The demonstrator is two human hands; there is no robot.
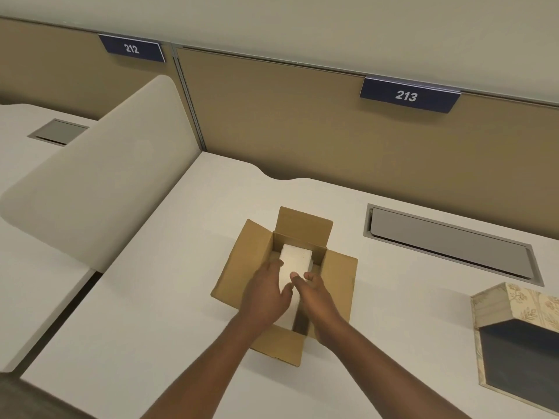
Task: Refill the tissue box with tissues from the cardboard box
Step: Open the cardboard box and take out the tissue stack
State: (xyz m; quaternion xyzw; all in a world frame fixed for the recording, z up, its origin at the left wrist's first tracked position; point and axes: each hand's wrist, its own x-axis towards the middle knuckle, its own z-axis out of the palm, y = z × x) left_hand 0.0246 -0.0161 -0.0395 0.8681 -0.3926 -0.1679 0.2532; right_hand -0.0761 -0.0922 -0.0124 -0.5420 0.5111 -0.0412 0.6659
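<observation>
Head view, looking down on a pale counter [151,313] backed by a tan partition wall carrying two blue number plates, 212 [132,48] at left and 213 [406,95] at right. At far left, one curved beige divider panel [99,192] separates this counter from a neighbouring surface with a small grey cable hatch [57,132]. At centre sits one cardboard box [242,267], its four flaps folded open, holding one white stack of tissues [295,257]. Two bare hands reach into it: the left hand [266,294], fingers loosely spread, lies against the stack's left side, while the right hand [314,293], fingers curled, touches its near right edge; the hands cover the stack's near end, and whether they grip it firmly cannot be told. Right of the box, one long grey cable hatch [450,246] is set into the counter. At far right stands one floral-patterned tissue box [520,300], open, its dark interior showing, partly cut off by the frame edge, well apart from the cardboard box.
</observation>
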